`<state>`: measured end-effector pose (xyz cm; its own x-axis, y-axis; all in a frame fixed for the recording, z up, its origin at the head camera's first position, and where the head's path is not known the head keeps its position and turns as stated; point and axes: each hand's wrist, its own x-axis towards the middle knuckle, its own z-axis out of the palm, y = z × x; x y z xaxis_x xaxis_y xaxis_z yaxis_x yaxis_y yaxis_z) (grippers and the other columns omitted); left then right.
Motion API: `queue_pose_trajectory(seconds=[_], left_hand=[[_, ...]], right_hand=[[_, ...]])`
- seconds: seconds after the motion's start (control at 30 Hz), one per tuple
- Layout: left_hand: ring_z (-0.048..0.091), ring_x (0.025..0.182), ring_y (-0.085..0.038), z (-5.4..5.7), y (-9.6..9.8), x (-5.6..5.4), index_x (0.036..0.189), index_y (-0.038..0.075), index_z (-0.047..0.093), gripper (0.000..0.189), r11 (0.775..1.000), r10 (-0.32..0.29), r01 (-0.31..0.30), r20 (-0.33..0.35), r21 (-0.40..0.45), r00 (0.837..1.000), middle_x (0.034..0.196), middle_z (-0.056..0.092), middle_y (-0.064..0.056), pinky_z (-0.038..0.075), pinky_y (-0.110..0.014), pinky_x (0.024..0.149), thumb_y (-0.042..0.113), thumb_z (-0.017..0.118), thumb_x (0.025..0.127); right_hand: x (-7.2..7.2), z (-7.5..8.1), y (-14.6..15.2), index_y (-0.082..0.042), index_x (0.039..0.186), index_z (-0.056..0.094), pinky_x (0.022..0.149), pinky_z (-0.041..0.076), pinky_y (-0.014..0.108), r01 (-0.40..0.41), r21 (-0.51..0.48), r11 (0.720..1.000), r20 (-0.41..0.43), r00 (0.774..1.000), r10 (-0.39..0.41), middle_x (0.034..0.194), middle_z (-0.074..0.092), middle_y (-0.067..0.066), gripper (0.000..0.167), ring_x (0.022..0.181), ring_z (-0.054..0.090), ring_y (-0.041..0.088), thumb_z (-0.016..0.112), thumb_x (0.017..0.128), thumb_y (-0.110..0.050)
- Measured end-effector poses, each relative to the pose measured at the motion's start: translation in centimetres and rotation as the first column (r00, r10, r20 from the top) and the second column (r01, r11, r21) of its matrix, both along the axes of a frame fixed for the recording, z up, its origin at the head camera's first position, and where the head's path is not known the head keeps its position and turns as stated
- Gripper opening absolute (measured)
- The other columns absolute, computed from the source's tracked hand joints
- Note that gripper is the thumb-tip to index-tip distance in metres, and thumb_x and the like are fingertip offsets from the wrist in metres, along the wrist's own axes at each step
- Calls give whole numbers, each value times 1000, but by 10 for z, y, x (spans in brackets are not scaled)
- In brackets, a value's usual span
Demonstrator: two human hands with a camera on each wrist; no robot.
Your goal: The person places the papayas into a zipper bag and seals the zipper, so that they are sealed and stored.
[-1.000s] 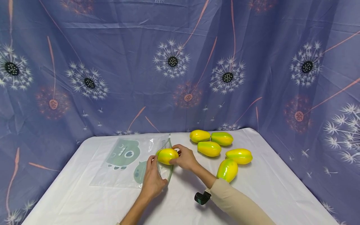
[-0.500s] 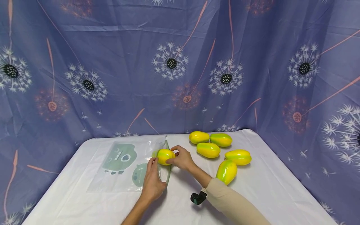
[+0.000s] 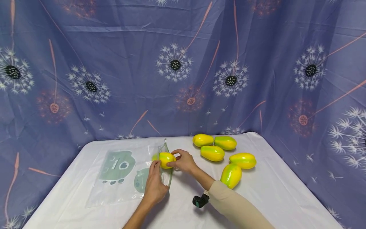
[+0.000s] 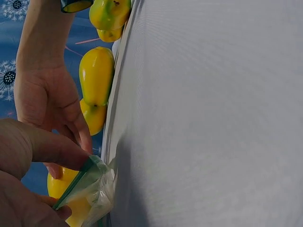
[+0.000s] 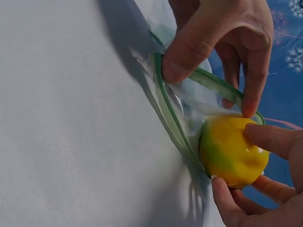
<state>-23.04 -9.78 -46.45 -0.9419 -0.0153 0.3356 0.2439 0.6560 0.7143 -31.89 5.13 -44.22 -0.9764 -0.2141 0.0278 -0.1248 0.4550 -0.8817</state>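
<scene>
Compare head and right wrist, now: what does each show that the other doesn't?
Only head: five loose fruits, the green printed figures, the beige sleeve and the black wrist device.

Only right wrist: the green zip strips clearly spread in a V, and the held fruit's outer end nearly face-on.

Both: the left hand gripping the clear bag's mouth, the right hand holding that fruit there, white cloth, blue dandelion backdrop.

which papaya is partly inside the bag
The papaya in the right hand, one end inside the zip bag; the other five papayas lie on the tablecloth.
</scene>
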Motion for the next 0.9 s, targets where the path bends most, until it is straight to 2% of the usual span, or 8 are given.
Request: queue_pose_trajectory(seconds=[0.13, 0.27, 0.5, 0.63, 0.9], left_hand=[[46, 136, -40, 1, 0, -1, 146, -14, 39, 98, 1000, -6, 6, 8, 8, 1000, 151, 35, -22, 42, -52, 113, -21, 70, 54], [45, 136, -39, 1, 0, -1, 147, -13, 39, 98, 1000, -6, 6, 19, 9, 1000, 152, 35, -21, 42, -51, 113, -21, 70, 54], [48, 133, -39, 1, 2, 2, 145, -13, 41, 97, 1000, -2, 2, 4, -13, 1000, 151, 37, -22, 45, -51, 110, -23, 68, 53], [48, 134, -39, 0, 2, 3, 145, -13, 41, 97, 1000, -3, 3, -1, -15, 1000, 150, 38, -22, 44, -51, 111, -23, 67, 52], [46, 136, -39, 0, 2, 2, 145, -14, 41, 96, 1000, -4, 4, -5, -10, 1000, 150, 38, -22, 41, -51, 113, -23, 64, 52]], right_hand=[[-2, 0, 1, -11, 122, 70, 70, 57, 29, 7, 20, 1000, -15, 1000, -7, 104, 73, 15, 55, 84, 69, 20, 90, 73, -25], [-5, -1, 1, -9, 121, 70, 71, 57, 30, 7, 29, 1000, -30, 1000, -6, 105, 74, 15, 54, 90, 69, 22, 90, 73, -23], [-5, -1, -6, -4, 124, 64, 64, 55, 26, 30, -4, 1000, 75, 997, -29, 93, 74, 11, 58, 77, 74, 26, 87, 79, -32], [-6, -3, -9, -3, 124, 64, 62, 54, 25, 42, -22, 999, 95, 995, -40, 93, 74, 11, 59, 76, 74, 26, 87, 79, -33], [-11, -5, -11, -3, 126, 64, 76, 62, 34, 45, -105, 994, 138, 990, -30, 97, 73, 13, 58, 81, 73, 23, 88, 78, -26]])
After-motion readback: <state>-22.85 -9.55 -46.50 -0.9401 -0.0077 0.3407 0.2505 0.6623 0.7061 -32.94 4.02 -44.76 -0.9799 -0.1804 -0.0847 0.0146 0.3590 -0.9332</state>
